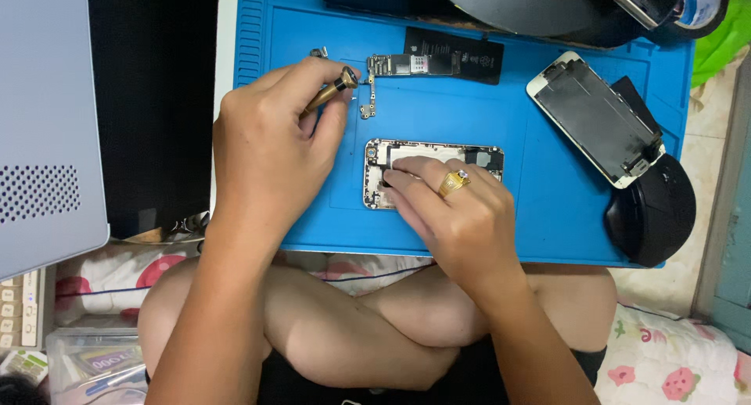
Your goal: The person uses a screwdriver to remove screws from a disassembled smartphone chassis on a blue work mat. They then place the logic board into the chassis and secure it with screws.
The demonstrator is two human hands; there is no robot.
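An opened phone body [477, 156] lies in the middle of a blue work mat [547, 217]. My right hand [450, 209], wearing a gold ring, rests flat on it with fingers pressing its inside. My left hand [270, 147] is closed around a small brass-tipped screwdriver [332, 91], its tip pointing right toward a small metal bracket [368, 108]. Beyond that lie a logic board [395, 64] and a black battery [461, 55].
A detached phone screen [598, 117] lies face down at the mat's right, partly on a black rounded object [653, 209]. Rolls of tape [540, 6] sit at the mat's far edge. A grey device [47, 123] stands at left. My crossed legs are below the mat.
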